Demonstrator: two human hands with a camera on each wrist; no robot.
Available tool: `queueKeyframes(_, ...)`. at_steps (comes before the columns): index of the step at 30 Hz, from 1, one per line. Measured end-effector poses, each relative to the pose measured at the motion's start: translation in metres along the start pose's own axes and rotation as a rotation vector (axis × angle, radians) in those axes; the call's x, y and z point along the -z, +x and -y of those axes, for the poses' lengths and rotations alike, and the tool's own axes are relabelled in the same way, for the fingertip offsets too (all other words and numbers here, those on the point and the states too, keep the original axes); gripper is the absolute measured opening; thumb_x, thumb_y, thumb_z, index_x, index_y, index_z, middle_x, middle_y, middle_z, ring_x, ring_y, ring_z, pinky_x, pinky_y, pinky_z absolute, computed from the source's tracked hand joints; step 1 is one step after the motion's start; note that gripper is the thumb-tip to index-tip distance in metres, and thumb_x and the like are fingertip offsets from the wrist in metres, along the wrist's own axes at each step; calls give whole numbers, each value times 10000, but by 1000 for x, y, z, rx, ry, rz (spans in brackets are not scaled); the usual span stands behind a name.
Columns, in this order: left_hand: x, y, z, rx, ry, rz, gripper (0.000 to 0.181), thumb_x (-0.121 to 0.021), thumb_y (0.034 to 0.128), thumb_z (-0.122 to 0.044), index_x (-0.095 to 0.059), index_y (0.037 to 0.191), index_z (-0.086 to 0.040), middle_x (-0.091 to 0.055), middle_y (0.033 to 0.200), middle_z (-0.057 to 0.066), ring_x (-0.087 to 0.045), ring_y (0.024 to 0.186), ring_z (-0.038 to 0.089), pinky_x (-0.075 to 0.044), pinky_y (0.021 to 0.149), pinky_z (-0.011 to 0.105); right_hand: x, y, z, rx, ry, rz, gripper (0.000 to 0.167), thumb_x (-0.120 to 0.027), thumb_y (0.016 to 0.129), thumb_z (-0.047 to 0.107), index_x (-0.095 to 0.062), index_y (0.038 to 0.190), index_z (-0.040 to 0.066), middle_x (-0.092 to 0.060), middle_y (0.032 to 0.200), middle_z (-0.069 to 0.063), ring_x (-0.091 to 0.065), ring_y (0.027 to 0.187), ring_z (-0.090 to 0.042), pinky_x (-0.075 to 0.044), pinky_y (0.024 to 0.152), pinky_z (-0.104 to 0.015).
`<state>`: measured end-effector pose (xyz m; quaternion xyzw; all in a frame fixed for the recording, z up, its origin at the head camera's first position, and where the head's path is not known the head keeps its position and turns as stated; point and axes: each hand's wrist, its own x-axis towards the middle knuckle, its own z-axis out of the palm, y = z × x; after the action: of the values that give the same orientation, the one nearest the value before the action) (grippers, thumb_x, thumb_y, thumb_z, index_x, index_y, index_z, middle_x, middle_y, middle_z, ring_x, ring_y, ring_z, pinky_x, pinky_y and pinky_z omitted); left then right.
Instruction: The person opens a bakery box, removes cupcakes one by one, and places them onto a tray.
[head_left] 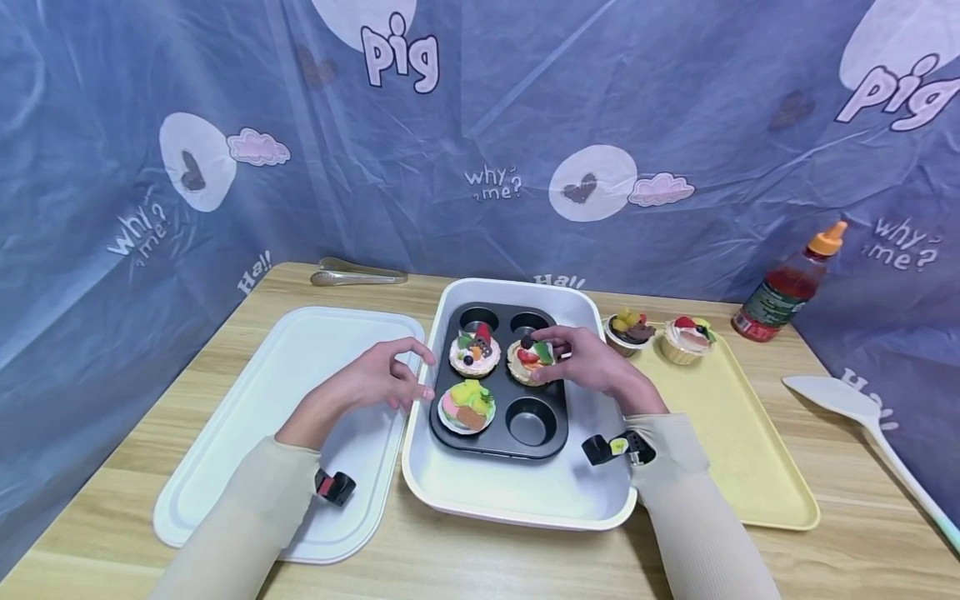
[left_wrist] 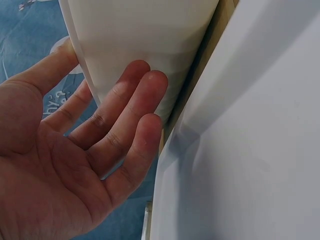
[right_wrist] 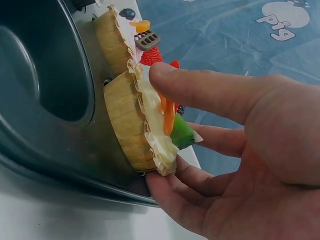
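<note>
A dark muffin tin (head_left: pixel 517 446) stands inside a white bin (head_left: pixel 517 500). My right hand (head_left: pixel 588 358) holds a cupcake (right_wrist: pixel 125 117) topped with cream, red fruit and a green leaf, at the tin's middle right cup. In the right wrist view the thumb lies on its cream and the fingers are at its edge. Two more cupcakes fill the middle left and front left cups, one pink with a strawberry (head_left: pixel 474 352), one with yellow fruit (head_left: pixel 467 407). My left hand (head_left: pixel 382 375) holds nothing, its fingers loosely bent by the bin's left rim.
A white tray (head_left: pixel 300 367) lies left, a yellow tray (head_left: pixel 750 467) right with two cupcakes at its back, one chocolate-topped (head_left: pixel 628 332), one creamy (head_left: pixel 686 340). Metal tongs (head_left: pixel 358 273) lie behind. A red sauce bottle (head_left: pixel 787 287) and white spoon (head_left: pixel 840 396) are far right.
</note>
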<state>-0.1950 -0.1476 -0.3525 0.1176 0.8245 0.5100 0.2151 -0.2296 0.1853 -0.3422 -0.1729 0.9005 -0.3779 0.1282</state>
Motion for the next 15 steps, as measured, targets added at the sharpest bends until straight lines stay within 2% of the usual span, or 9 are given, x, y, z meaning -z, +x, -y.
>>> queueKeyframes(7, 0, -1, 0, 6, -7, -1, 417, -787, 871, -92, -568, 1226, -93, -714, 709, 16, -676, 616, 214, -522, 604, 341, 0, 1, -2, 13, 13, 0, 645, -850, 805, 139, -578, 1376, 11, -540, 1004, -112, -494, 954, -256, -419, 761, -330)
queueKeyframes(15, 1, 0, 2, -4, -6, -1, 418, -788, 871, -98, -567, 1226, -85, -710, 704, 12, -680, 617, 218, -522, 603, 344, -1, 1, -3, 29, -6, -14, 644, -865, 793, 153, -596, 1365, 26, -611, 1102, -147, -537, 982, -272, -447, 780, -328)
